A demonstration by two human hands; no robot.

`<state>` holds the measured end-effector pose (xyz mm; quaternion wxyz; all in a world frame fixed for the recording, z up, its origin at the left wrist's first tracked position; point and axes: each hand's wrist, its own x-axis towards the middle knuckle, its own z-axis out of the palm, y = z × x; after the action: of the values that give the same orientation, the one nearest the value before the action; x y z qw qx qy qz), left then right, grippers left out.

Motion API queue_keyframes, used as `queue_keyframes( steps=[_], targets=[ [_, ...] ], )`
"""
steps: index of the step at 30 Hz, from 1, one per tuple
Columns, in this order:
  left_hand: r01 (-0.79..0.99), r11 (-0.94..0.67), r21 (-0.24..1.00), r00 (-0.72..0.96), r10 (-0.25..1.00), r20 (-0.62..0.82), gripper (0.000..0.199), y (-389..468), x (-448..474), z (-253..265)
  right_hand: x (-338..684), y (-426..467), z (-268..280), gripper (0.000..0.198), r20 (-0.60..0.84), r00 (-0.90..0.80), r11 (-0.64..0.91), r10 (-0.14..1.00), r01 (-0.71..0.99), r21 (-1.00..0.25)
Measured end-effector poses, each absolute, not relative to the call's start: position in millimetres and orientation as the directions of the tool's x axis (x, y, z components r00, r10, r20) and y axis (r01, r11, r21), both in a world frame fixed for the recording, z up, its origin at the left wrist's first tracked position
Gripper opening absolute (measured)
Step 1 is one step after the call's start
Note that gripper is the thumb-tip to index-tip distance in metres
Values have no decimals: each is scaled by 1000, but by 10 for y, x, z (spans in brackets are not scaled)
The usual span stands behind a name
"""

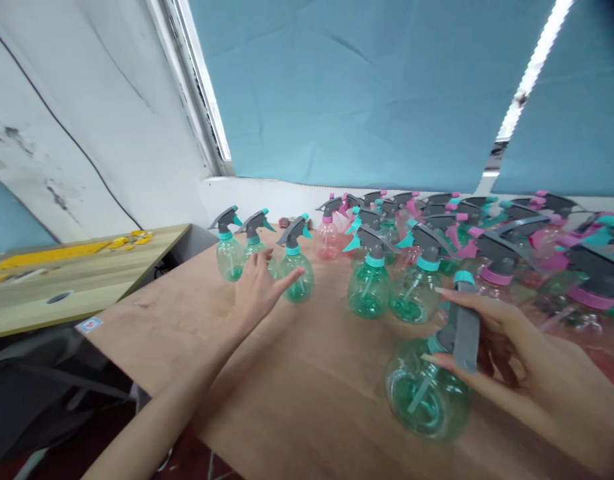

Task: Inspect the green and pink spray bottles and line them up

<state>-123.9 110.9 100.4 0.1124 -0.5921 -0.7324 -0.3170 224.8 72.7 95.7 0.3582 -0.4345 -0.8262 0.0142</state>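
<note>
My right hand [517,353] grips a green spray bottle [427,393] by its grey sprayer head, thumb and fingers around the neck; the bottle tilts near the front of the brown tabletop [307,373]. Fingers spread, my left hand [261,287] reaches over the table beside a green spray bottle [297,273] with a teal collar. Two more green spray bottles, a far left one [230,257] and a middle one [254,243] partly hidden by my left fingers, stand upright there. Whether those fingers touch any bottle, I cannot tell.
Many pink and green spray bottles crowd the right side, among them a pink one [327,237] at the back and a green one [369,287] in front. At left stands a wooden desk [97,280] with yellow pieces [131,240]. A blue curtain [347,93] hangs behind.
</note>
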Motion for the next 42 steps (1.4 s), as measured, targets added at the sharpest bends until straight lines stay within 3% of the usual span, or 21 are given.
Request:
queue_keyframes(
  steps=[3, 7, 11, 16, 22, 25, 27, 30, 33, 36, 39, 42],
  targets=[
    [959, 127, 255, -251, 798, 548, 69, 1205, -1121, 967, 2244, 729, 882, 59, 544, -415, 649, 729, 671, -359],
    [971, 137, 197, -223, 820, 526, 52, 1280, -1156, 964, 2189, 749, 851, 57, 592, -379, 648, 712, 680, -343],
    [974, 138, 179, -211, 837, 506, 48, 1288, -1251, 1005, 2081, 801, 901, 55, 634, -373, 660, 678, 687, -302],
    [971, 128, 203, -213, 851, 481, 47, 1330, -1337, 1034, 1966, 804, 1012, 54, 678, -376, 654, 632, 728, -205],
    [951, 95, 293, -243, 815, 525, 63, 1154, -1343, 1005, 1961, 782, 1045, 59, 690, -412, 672, 596, 726, -146],
    [925, 53, 377, -272, 785, 556, 60, 895, -1179, 1012, 1961, 791, 1077, 63, 650, -443, 700, 618, 686, -199],
    [906, -51, 420, -200, 824, 530, 54, 712, -970, 996, 1963, 785, 1124, 65, 604, -458, 702, 653, 665, -255],
    [787, -256, 561, 66, 939, 336, 65, 521, -560, 935, 2016, 744, 1195, 71, 523, -466, 681, 713, 637, -361],
    [722, -276, 634, 265, 957, 115, 90, 489, -161, 890, 2170, 671, 1199, 74, 520, -412, 652, 748, 603, -460],
    [679, -303, 668, 303, 945, 121, 78, 545, 115, 896, 2385, 593, 1084, 64, 497, -269, 545, 825, 610, -576],
    [645, -314, 697, 327, 937, 120, 68, 561, 255, 921, 2544, 543, 872, 60, 369, -186, 393, 911, 665, -635],
    [608, -310, 731, 385, 920, 70, 66, 514, 315, 945, 2564, 525, 654, 86, 241, -326, 394, 914, 574, -718]
  ],
)
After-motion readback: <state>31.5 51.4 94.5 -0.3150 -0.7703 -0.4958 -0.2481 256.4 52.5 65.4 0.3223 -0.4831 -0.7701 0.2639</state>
